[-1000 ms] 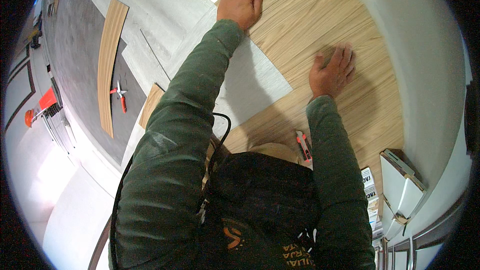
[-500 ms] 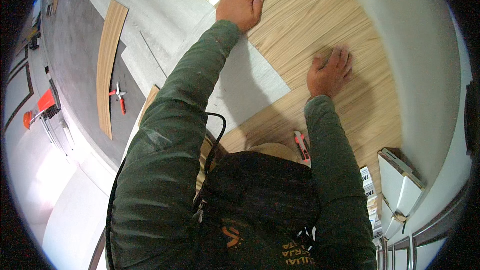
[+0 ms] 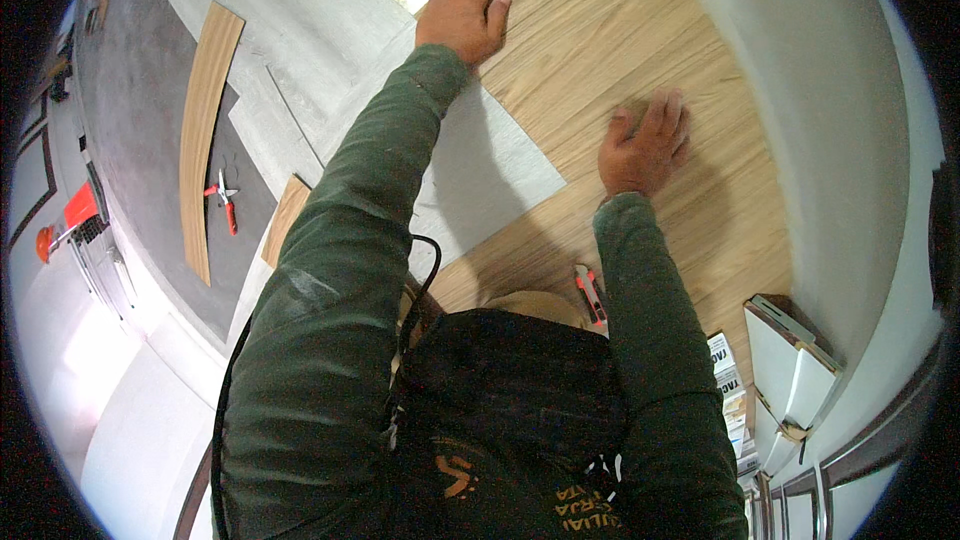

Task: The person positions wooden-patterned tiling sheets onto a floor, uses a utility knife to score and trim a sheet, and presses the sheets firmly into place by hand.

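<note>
My left hand (image 3: 465,8) lies flat at the left edge of the wood-look floor planks (image 3: 585,50), fingers stretched forward and thumb out to the side. Farther right and nearer to me, my right hand (image 3: 643,145) rests on the planks with its fingers extended and slightly blurred. Neither hand visibly holds anything. A red and black utility knife (image 3: 590,295) lies on the planks close to my right forearm. Pale grey underlay sheet (image 3: 500,160) shows between my left forearm and the planks.
A long loose plank (image 3: 208,145) and red-handled cutters (image 3: 227,202) lie on the dark floor to the left. A short plank piece (image 3: 285,220) sits beside my left sleeve. White wall (image 3: 830,110) curves along the right, with a white box-shaped object (image 3: 793,345) near its base.
The whole view has shifted slightly, with the scene sliding left. Both hands remain on about the same spots of the planks.
</note>
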Demonstrator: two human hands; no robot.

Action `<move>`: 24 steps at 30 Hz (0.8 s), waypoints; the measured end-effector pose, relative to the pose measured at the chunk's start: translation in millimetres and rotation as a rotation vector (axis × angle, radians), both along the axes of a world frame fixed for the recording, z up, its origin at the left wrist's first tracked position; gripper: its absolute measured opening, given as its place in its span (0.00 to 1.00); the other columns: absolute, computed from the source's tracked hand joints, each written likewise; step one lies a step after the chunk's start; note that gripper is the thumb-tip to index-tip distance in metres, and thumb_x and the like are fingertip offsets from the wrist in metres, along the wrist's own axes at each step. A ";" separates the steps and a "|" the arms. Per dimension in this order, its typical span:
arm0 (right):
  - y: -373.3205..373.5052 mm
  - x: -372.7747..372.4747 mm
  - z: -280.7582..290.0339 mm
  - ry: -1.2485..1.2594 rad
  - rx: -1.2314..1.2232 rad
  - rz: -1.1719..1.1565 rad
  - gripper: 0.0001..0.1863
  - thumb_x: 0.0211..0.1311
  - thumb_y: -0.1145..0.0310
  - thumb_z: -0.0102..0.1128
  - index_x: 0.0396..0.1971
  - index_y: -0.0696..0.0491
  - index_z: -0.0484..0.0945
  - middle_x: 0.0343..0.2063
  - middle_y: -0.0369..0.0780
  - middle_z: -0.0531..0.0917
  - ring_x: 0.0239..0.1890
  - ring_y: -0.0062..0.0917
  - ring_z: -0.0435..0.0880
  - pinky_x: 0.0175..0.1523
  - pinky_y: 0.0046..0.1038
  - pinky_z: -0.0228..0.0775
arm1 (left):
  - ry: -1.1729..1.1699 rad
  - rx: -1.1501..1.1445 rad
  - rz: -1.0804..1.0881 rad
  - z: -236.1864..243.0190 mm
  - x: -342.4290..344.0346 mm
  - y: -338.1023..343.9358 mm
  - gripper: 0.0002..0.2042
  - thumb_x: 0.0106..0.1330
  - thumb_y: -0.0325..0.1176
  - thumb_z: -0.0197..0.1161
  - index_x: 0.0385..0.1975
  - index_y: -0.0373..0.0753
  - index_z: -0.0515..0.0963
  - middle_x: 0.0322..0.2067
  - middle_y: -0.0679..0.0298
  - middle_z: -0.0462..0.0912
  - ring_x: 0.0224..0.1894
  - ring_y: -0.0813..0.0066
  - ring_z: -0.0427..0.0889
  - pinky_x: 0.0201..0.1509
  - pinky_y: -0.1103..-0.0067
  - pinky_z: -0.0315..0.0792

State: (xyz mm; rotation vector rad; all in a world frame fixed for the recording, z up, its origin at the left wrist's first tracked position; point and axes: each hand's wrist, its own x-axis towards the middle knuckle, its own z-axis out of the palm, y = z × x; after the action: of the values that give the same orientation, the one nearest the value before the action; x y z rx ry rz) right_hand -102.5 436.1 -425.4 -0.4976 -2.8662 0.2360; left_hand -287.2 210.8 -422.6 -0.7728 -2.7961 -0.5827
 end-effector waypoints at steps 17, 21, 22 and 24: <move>-3.5 -1.4 7.3 -0.138 -0.062 -0.069 0.33 0.61 0.55 0.58 0.63 0.55 0.63 0.67 0.47 0.62 0.69 0.49 0.57 0.68 0.54 0.50 | 0.000 -0.090 -0.022 -0.9 1.6 8.7 0.25 0.66 0.40 0.50 0.62 0.37 0.68 0.65 0.42 0.63 0.67 0.40 0.60 0.70 0.55 0.54; -4.2 -3.6 11.2 -0.112 -0.105 -0.050 0.34 0.61 0.56 0.58 0.64 0.55 0.63 0.67 0.47 0.62 0.69 0.49 0.57 0.68 0.54 0.50 | -0.003 -0.088 0.002 5.2 4.1 5.9 0.24 0.66 0.40 0.50 0.61 0.37 0.69 0.64 0.42 0.63 0.67 0.40 0.60 0.70 0.55 0.55; -3.3 -3.9 12.1 -0.123 -0.098 -0.053 0.34 0.60 0.57 0.58 0.64 0.55 0.62 0.67 0.47 0.62 0.69 0.49 0.57 0.68 0.54 0.50 | -0.014 -0.079 0.005 6.1 5.1 6.2 0.24 0.66 0.40 0.49 0.61 0.37 0.69 0.64 0.42 0.63 0.67 0.40 0.60 0.70 0.55 0.55; -3.7 -4.0 13.3 -0.132 -0.089 -0.059 0.34 0.60 0.57 0.58 0.65 0.55 0.62 0.67 0.47 0.61 0.69 0.48 0.57 0.68 0.54 0.49 | -0.015 -0.084 0.017 6.9 6.3 7.8 0.24 0.66 0.40 0.50 0.61 0.38 0.69 0.64 0.43 0.63 0.67 0.40 0.60 0.70 0.55 0.55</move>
State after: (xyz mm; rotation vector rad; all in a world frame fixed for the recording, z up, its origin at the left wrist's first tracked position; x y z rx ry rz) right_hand -106.5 432.4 -412.1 -0.6359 -2.9732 0.3339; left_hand -280.8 218.6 -415.7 -0.7633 -2.8535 -0.4732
